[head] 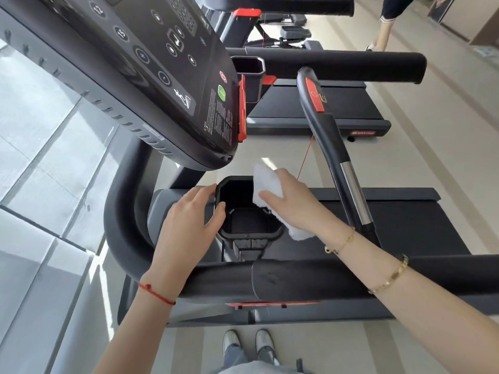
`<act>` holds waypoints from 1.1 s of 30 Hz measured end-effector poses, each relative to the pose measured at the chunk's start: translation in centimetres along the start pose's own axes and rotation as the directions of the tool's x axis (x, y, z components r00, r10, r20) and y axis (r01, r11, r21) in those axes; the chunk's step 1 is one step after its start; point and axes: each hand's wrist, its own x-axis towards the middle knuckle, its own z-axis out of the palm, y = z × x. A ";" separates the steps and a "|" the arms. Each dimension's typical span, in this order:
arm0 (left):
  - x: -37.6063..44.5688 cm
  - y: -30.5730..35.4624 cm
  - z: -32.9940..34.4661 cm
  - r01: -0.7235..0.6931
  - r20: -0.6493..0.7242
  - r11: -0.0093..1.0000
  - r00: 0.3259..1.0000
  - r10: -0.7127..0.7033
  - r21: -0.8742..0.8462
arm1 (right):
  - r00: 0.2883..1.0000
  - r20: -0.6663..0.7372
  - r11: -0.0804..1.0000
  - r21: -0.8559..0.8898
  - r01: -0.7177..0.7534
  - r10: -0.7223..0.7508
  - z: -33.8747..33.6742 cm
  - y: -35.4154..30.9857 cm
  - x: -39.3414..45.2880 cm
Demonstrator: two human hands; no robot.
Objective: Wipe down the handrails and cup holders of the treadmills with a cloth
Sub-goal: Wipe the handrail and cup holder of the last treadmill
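A black octagonal cup holder (249,234) sits below the treadmill console, its dark inside visible. My left hand (189,220) holds its left rim, thumb hooked over the edge. My right hand (290,203) grips a folded white cloth (266,184) against the holder's right rim; part of the cloth shows under my wrist. A padded black handrail (297,276) runs across in front of me, beneath both forearms. A slanted handrail (337,147) with a red panel and a chrome section rises on the right.
The console (151,76) overhangs the cup holder from the upper left. A second treadmill with its own cup holder (248,68) and handrail (337,63) stands behind. A person's legs (386,25) are at the top right. A glass wall lies to the left.
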 end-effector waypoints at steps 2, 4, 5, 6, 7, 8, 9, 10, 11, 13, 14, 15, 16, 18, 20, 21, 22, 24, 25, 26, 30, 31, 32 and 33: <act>0.0 0.1 0.0 -0.003 -0.005 1.000 1.000 0.003 -0.007 | 1.000 -0.006 0.997 0.072 -0.005 0.005 1.1 0.9 -1.7; 0.0 0.1 -0.1 0.002 -0.007 1.000 1.000 -0.002 -0.007 | 0.999 0.007 0.986 0.161 -0.035 0.034 2.1 1.6 -3.2; 0.0 0.1 0.0 0.004 -0.007 1.000 1.000 -0.004 -0.005 | 0.998 0.019 0.984 0.168 -0.054 0.052 2.3 1.8 -3.4; 0.0 0.1 -0.1 0.004 -0.006 1.000 1.000 -0.004 -0.004 | 0.998 0.026 0.989 0.134 -0.057 0.054 2.1 1.8 -3.0; 0.1 0.1 -0.1 0.002 -0.003 1.000 1.000 -0.002 -0.006 | 0.999 0.019 0.997 0.066 -0.035 0.034 1.8 1.7 -2.2; 0.1 0.1 -0.1 0.000 -0.002 1.000 1.000 0.000 -0.008 | 1.000 0.002 1.000 -0.019 0.010 -0.010 1.3 1.4 -1.2; 0.0 0.2 -0.2 -0.001 -0.003 1.000 1.000 0.001 -0.010 | 0.998 -0.014 0.993 -0.102 0.065 -0.066 0.7 1.1 -0.1; 0.0 0.3 -0.2 0.001 -0.008 1.000 1.000 -0.001 -0.008 | 0.992 -0.016 0.977 -0.176 0.121 -0.126 0.2 0.6 1.1; 0.0 0.4 -0.3 0.002 -0.017 1.000 1.000 -0.002 -0.006 | 0.983 0.006 0.953 -0.243 0.179 -0.183 -0.3 0.1 2.2; 0.0 0.5 -0.3 -0.002 -0.028 1.000 1.000 0.002 -0.007 | 0.952 0.099 0.887 -0.345 0.306 -0.289 -0.6 -1.0 4.3; 0.0 0.6 -0.3 -0.005 -0.027 1.000 1.000 0.005 -0.007 | 0.929 0.158 0.856 -0.362 0.369 -0.334 -0.6 -1.7 5.0; 0.0 0.6 -0.3 -0.008 -0.025 1.000 1.000 0.008 -0.002 | 0.906 0.207 0.832 -0.360 0.421 -0.369 -0.5 -2.3 5.5; 0.0 0.6 -0.3 -0.010 -0.025 1.000 1.000 0.010 0.004 | 0.887 0.238 0.816 -0.353 0.458 -0.395 -0.3 -2.8 5.9; 0.0 0.6 -0.3 -0.008 -0.023 1.000 1.000 0.008 0.007 | 0.877 0.243 0.806 -0.348 0.478 -0.415 0.0 -3.0 6.0; 0.0 0.6 -0.3 -0.006 -0.021 1.000 1.000 0.006 0.007 | 0.893 0.199 0.823 -0.347 0.450 -0.404 0.0 -2.2 5.6; 0.0 0.5 -0.3 -0.005 -0.020 1.000 1.000 0.005 0.007 | 0.907 0.165 0.841 -0.342 0.420 -0.386 -0.2 -1.7 5.2; 0.0 0.5 -0.3 -0.004 -0.019 1.000 1.000 0.004 0.006 | 0.925 0.123 0.867 -0.324 0.380 -0.359 -0.4 -1.0 4.7; 0.0 0.4 -0.3 0.000 -0.015 1.000 1.000 0.000 0.006 | 0.959 0.055 0.929 -0.237 0.284 -0.279 -0.9 0.5 3.6; 0.0 0.4 -0.3 0.001 -0.014 1.000 1.000 -0.001 0.009 | 0.969 0.037 0.950 -0.194 0.245 -0.243 -0.9 1.2 3.1; 0.0 0.4 -0.3 0.002 -0.016 1.000 1.000 -0.002 0.010 | 0.976 0.023 0.961 -0.171 0.219 -0.219 -0.8 1.7 2.6; 0.0 0.6 -0.4 0.000 -0.019 1.000 1.000 0.000 0.009 | 0.967 -0.022 0.935 -0.263 0.239 -0.254 -0.4 0.6 3.2; 0.0 0.7 -0.4 -0.001 -0.017 1.000 1.000 0.001 0.010 | 0.964 0.009 0.920 -0.298 0.255 -0.264 -0.5 -0.1 3.7; 0.0 0.7 -0.4 -0.002 -0.017 1.000 1.000 0.002 0.011 | 0.961 0.053 0.908 -0.317 0.275 -0.272 -0.6 -0.8 4.1; -0.1 0.6 -0.4 -0.004 -0.019 1.000 1.000 0.004 0.012 | 0.957 0.091 0.903 -0.318 0.290 -0.276 -0.7 -1.2 4.4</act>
